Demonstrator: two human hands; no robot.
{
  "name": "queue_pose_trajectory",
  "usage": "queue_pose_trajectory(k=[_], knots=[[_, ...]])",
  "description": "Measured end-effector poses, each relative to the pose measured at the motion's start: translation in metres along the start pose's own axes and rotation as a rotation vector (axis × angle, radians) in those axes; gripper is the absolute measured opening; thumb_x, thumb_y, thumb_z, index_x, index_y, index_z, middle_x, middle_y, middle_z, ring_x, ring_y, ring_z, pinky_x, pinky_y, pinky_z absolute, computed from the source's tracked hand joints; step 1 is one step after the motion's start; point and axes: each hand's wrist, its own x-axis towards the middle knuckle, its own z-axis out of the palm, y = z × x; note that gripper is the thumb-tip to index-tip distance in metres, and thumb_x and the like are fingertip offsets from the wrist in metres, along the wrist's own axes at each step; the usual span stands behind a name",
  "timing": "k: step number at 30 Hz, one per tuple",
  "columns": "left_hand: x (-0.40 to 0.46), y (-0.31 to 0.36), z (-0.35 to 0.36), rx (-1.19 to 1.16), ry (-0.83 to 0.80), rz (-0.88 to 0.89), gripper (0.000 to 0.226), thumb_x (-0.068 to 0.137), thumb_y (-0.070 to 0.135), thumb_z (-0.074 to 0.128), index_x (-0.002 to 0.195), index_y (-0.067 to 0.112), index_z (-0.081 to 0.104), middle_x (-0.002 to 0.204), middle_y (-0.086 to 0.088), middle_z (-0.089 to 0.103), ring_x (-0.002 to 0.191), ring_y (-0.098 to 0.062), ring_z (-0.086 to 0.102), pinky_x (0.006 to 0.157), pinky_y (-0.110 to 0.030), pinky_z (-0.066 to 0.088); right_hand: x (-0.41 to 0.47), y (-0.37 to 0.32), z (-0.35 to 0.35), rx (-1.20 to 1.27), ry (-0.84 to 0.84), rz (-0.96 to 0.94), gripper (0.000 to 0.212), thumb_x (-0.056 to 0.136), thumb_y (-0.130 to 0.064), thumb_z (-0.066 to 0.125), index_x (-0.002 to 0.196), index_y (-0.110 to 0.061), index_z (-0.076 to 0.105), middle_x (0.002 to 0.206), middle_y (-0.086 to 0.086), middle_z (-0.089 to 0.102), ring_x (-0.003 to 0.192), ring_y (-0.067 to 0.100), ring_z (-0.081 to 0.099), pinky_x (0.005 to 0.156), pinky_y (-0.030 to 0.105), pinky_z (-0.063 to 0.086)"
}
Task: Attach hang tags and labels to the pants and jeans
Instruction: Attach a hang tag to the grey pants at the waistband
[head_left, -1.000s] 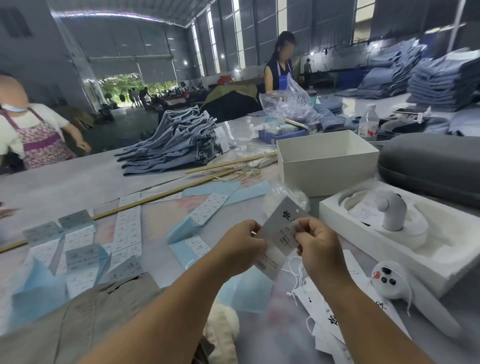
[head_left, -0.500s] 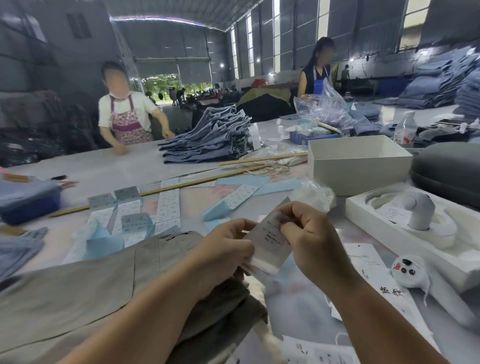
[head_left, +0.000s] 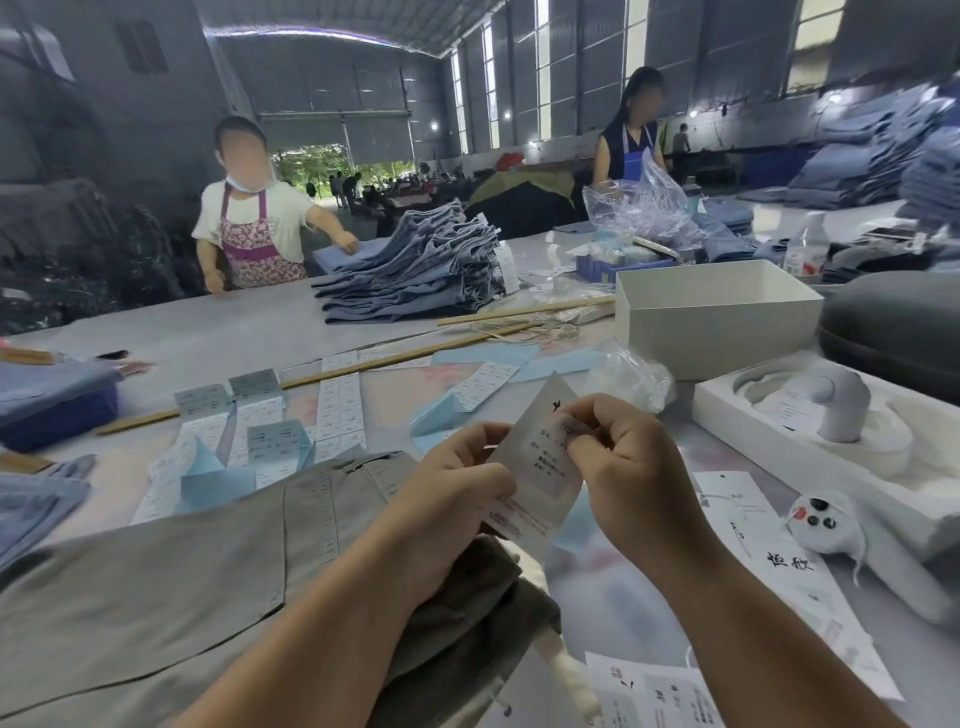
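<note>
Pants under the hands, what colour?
Khaki-grey pants, plain; head view.

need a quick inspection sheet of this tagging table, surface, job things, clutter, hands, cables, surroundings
surface: large pale table, bare at its far left, crowded near the worker.
job's things: hang tag held up between both hands; grey-green pants spread below; label strips and blue backing sheets in rows; more tags at right; folded jeans stack.
clutter: open white box, white foam tray, white controller, two wooden sticks, plastic bags.
hands: left hand grips the tag's lower left edge; right hand pinches its middle.
cables: nothing seen.
surroundings: two other workers at the table's far side; jeans piles far right; open hall doorway.
</note>
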Motion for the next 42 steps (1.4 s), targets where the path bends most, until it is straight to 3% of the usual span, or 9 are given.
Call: queue_pose_trajectory(k=[3,17,22,27,30,35,36,39,42], knots=[[0.001,-0.001,-0.001,0.009,-0.01,-0.008,0.046,0.061,0.01,0.057,0.105,0.017,0.069,0.089,-0.007,0.072,0.08,-0.025,0.061,0.069,-0.032,0.048,0.0,0.0,0.0,-0.023,0.008,0.014,0.025,0.097,-0.006,0.048,0.087,-0.021,0.065,0.082,-0.004,0.065,0.083,0.002,0.057,0.06,0.025,0.055],[0.001,-0.004,-0.001,0.009,0.063,0.025,0.037,0.063,0.012,0.059,0.098,0.019,0.069,0.087,-0.005,0.073,0.082,-0.024,0.063,0.075,-0.034,0.048,-0.002,0.0,0.008,-0.019,0.016,-0.033,0.026,0.097,-0.003,0.047,0.089,-0.018,0.067,0.081,-0.007,0.065,0.083,0.002,0.057,0.059,0.019,0.052],[0.003,-0.006,-0.001,0.043,0.103,0.057,0.016,0.085,0.01,0.068,0.092,0.024,0.072,0.089,-0.005,0.074,0.087,-0.028,0.064,0.078,-0.038,0.049,-0.003,0.004,0.009,-0.056,0.045,-0.074,0.024,0.096,-0.003,0.052,0.095,-0.019,0.07,0.083,-0.011,0.066,0.087,-0.003,0.058,0.055,0.012,0.052],[0.003,-0.009,0.001,0.197,0.158,0.117,0.028,0.093,0.006,0.059,0.092,0.031,0.072,0.085,0.006,0.074,0.076,-0.013,0.067,0.066,-0.026,0.049,-0.006,0.007,0.015,-0.2,0.121,-0.136,0.025,0.089,-0.002,0.057,0.1,-0.02,0.07,0.082,-0.007,0.064,0.069,0.001,0.059,0.05,0.002,0.043],[0.002,-0.009,0.003,0.249,0.167,0.162,0.028,0.093,0.006,0.059,0.093,0.03,0.073,0.081,0.01,0.074,0.067,-0.002,0.065,0.056,-0.013,0.047,-0.007,0.008,0.018,-0.249,0.126,-0.11,0.038,0.087,-0.005,0.058,0.12,-0.023,0.062,0.08,-0.017,0.058,0.071,-0.007,0.058,0.051,0.0,0.04],[-0.002,-0.009,0.005,0.301,0.181,0.215,0.029,0.094,0.007,0.056,0.097,0.03,0.073,0.081,0.013,0.073,0.067,0.0,0.064,0.054,-0.01,0.046,-0.007,0.009,0.021,-0.3,0.162,-0.076,0.053,0.087,-0.014,0.06,0.138,-0.022,0.045,0.088,-0.017,0.054,0.073,0.001,0.057,0.06,0.014,0.045],[-0.002,-0.009,0.005,0.299,0.19,0.219,0.029,0.095,0.007,0.056,0.097,0.031,0.072,0.081,0.014,0.073,0.068,-0.001,0.065,0.054,-0.01,0.046,-0.008,0.009,0.021,-0.302,0.16,-0.068,0.052,0.088,-0.016,0.06,0.137,-0.023,0.044,0.094,-0.015,0.055,0.076,0.006,0.059,0.062,0.018,0.047],[-0.002,-0.008,0.004,0.245,0.239,0.222,0.03,0.096,0.006,0.055,0.094,0.031,0.071,0.083,0.014,0.073,0.068,-0.003,0.066,0.053,-0.011,0.047,-0.007,0.011,0.019,-0.25,0.134,0.006,0.036,0.09,-0.019,0.058,0.121,-0.032,0.048,0.096,-0.017,0.053,0.075,0.006,0.061,0.051,0.006,0.041],[-0.002,-0.006,0.003,0.194,0.251,0.214,0.03,0.096,0.007,0.055,0.092,0.032,0.071,0.084,0.014,0.074,0.067,-0.002,0.066,0.052,-0.012,0.048,-0.005,0.016,0.017,0.028,0.109,0.17,0.008,0.094,-0.025,0.059,0.096,-0.031,0.054,0.086,-0.016,0.064,0.075,0.005,0.061,0.062,0.017,0.048]])
